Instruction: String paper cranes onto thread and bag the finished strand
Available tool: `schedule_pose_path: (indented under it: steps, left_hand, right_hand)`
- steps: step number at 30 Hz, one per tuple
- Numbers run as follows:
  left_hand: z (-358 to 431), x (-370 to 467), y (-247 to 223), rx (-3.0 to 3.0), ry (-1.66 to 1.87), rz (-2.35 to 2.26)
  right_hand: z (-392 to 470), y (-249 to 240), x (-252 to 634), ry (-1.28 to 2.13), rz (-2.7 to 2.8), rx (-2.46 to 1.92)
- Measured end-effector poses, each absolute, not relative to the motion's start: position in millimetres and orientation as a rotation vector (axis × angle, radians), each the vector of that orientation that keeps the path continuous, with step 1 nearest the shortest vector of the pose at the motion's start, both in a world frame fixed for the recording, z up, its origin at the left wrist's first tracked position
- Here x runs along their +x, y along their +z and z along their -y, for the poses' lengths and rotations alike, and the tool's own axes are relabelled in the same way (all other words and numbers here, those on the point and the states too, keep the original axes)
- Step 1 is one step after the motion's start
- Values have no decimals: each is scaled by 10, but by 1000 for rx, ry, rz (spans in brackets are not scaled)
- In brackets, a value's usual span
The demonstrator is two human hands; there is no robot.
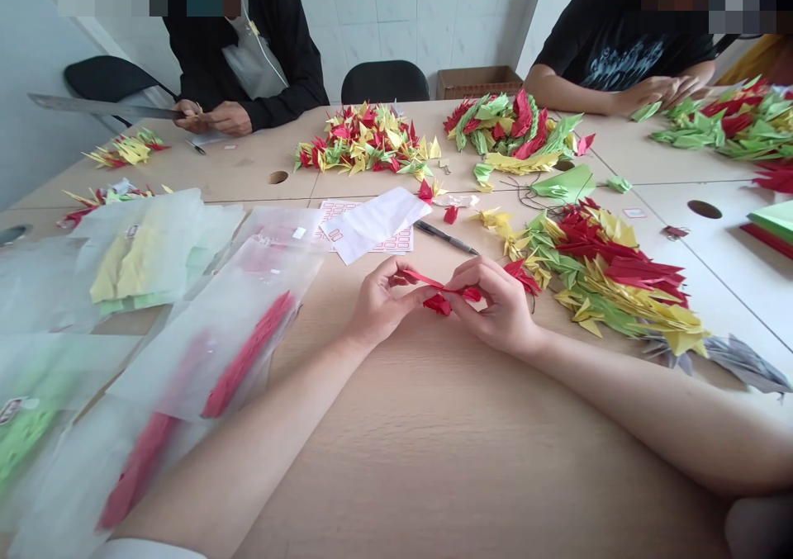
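Both hands (443, 299) pinch red crane (441, 293)

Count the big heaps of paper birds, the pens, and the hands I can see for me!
Heaps of folded paper birds: 4
Pens: 1
Wearer's hands: 2, left hand and right hand, both pinching one red paper piece
Co-workers' hands: 4
Total: 11

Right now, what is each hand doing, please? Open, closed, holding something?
Left hand: fingers closed, pinching one end of the small red folded paper crane.
Right hand: fingers closed, pinching the same crane's other end.
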State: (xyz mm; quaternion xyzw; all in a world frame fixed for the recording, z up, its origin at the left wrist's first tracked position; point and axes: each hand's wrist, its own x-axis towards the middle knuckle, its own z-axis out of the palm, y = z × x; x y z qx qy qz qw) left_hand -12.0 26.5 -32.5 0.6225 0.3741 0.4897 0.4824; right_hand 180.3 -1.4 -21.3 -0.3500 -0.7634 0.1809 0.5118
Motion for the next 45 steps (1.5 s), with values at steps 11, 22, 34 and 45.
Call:
schedule_pose_path:
  steps: [11, 22, 34, 45]
  left_hand:
    - [-154, -110, -218, 1577, 1088, -953]
    - [-179, -110, -245, 1607, 989, -927]
    - [-193, -144, -194, 1518, 899, -765]
    - [-158, -141, -205, 1667, 887, -794]
  right_hand:
    - [-13, -297, 1840, 148, 2108, -698]
    - [-45, -236, 1809, 1050, 1728, -974]
    - [-75, -214, 1837, 1365, 1598, -748]
    - [-47, -273, 1784, 1537, 1423, -701]
